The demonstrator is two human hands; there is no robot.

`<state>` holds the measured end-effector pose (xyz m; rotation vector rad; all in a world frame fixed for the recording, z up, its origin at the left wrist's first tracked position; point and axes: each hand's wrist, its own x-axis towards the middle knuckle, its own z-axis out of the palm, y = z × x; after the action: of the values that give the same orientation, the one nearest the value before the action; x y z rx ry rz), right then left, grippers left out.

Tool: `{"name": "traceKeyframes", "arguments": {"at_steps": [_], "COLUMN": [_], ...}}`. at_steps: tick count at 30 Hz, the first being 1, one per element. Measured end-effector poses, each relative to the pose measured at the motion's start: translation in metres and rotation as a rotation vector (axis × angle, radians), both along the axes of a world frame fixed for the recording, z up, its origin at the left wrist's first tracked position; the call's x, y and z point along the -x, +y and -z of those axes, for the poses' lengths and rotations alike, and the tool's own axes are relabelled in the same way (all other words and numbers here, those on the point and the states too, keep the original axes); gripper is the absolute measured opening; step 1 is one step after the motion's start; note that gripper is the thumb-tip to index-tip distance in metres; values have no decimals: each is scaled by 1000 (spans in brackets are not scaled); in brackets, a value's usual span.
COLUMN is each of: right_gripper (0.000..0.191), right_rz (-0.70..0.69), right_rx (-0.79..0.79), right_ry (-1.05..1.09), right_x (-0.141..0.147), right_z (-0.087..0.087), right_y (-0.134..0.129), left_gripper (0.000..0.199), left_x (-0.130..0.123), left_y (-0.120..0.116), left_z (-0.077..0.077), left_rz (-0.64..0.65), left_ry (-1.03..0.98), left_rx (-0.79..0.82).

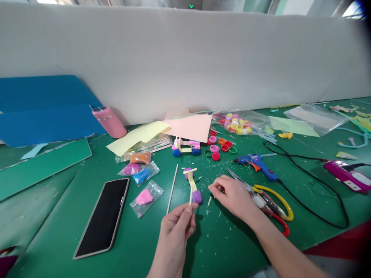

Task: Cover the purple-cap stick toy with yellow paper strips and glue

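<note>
My left hand (179, 222) is closed on a thin pale wooden stick (191, 196), its tip pointing up and away from me. Just beyond it lies a small piece of pale yellow strip with purple clay (197, 196) at its ends and a short stick across the far end. My right hand (228, 193) is closed in a pinch above the table; what its fingertips hold, if anything, is too small to make out. A short stick offcut (209, 200) lies below those fingers. Another long stick (173, 187) rests left of the purple clay. Behind stands a small blue-and-pink clay model (186, 147).
Pliers (261, 200) with red and yellow handles lie by my right forearm, beside a blue glue gun (256, 165) with a black cable. Coloured bottle caps (216, 156) lie behind. Bagged clay (145, 196) and a phone (102, 218) are at left. A white partition (185, 58) closes the back.
</note>
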<state>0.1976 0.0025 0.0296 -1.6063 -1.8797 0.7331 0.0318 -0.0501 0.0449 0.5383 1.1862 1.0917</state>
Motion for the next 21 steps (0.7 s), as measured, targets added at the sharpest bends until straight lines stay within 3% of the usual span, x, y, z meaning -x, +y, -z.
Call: {"name": "traceKeyframes", "arguments": {"at_steps": [5,9,13,17,21], "right_gripper": [19,13,18,32,45], "right_rz": [-25,-12,89,203,115], "right_rx": [-11,3,42,5,50], "right_ry": [-259,-321,-332,-408,-417], "right_x": [9,-1,-51,-109,-131], "right_z": [12,2,-4,16,34], "right_y": [5,3,-20,-54,-72], "left_gripper": [25,24,22,20,21], "left_x": [2,2,2,4,5], "left_y": [0,0,4,10,13], "left_z": [-2,-3,-5,-10,-15], "left_rz": [-7,-11,-19,0,35], "left_ry": [17,23,44,69,146], "left_rx": [-21,-54,-121,-178,-248]}}
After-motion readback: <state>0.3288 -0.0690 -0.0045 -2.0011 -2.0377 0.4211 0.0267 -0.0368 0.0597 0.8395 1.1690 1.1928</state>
